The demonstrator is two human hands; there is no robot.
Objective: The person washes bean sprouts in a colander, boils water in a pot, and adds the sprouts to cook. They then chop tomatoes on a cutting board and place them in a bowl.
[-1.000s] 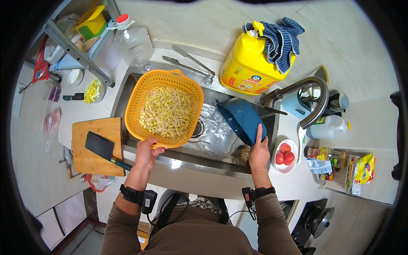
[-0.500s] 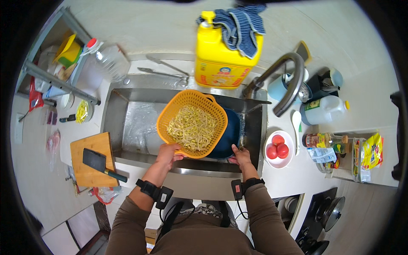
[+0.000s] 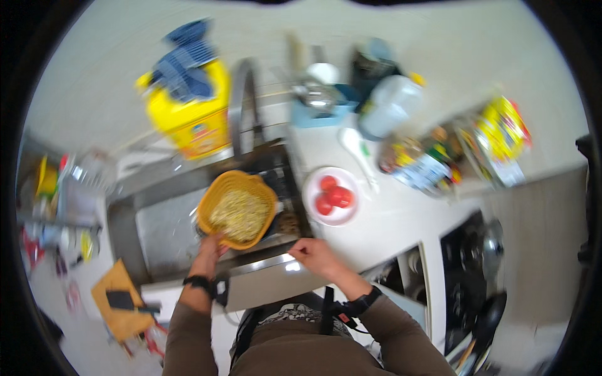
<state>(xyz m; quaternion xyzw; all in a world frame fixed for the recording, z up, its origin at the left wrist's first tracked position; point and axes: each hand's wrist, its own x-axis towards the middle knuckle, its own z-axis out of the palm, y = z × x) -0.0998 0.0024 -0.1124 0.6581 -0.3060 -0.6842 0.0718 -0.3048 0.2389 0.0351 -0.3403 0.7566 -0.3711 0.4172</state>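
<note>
An orange-yellow plastic colander basket (image 3: 210,199) full of bean sprouts (image 3: 239,214) is over the right part of the steel sink (image 3: 125,229). My left hand (image 3: 213,244) grips its near rim. Part of the dark blue basin (image 3: 271,227) shows beneath the basket. My right hand (image 3: 311,254) is over the sink's front right edge, apart from the basket and basin. Its fingers are curled together with nothing visible in them. Nearest to it on the counter is a white bowl (image 3: 338,222) of red tomatoes (image 3: 340,197).
A grey faucet (image 3: 241,106) arches behind the basket, beside a yellow jug (image 3: 194,128) with a blue cloth (image 3: 185,66). Left of the sink, a cleaver (image 3: 120,299) lies on a cutting board (image 3: 113,285). A white spoon (image 3: 357,150) and a stove (image 3: 464,269) are at the right.
My view has swung toward the right. My right hand has let go of the blue basin and moved off to the right. My left hand still holds the basket of sprouts.
</note>
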